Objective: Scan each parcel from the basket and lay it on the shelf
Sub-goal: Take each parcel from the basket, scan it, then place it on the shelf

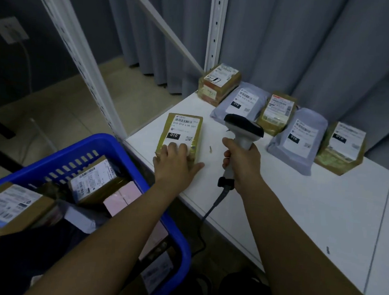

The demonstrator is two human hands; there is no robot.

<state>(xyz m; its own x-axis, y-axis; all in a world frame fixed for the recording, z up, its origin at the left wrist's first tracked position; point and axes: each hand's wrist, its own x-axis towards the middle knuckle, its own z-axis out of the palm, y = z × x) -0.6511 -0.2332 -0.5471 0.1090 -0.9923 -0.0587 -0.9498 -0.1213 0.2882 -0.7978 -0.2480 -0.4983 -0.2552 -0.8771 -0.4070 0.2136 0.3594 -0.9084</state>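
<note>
Left hand (176, 163): fingers laid flat on the near end of a yellow-taped parcel (181, 134), thumb spread out to the side on the shelf; pressing, not curled round it.
Right hand (241, 163): wrapped round the grip of a scanner (242, 132), head pointing toward the back of the shelf, cable hanging off the front edge.
Parcel under hand: lies flat near the left front corner of the white shelf (301, 202), label up, "010" readable.
Back row (284, 121): five parcels along the curtain, brown boxes alternating with grey bags, overlapping or touching.
Basket (119, 146): blue, lower left beside the shelf, several labelled boxes still inside.
</note>
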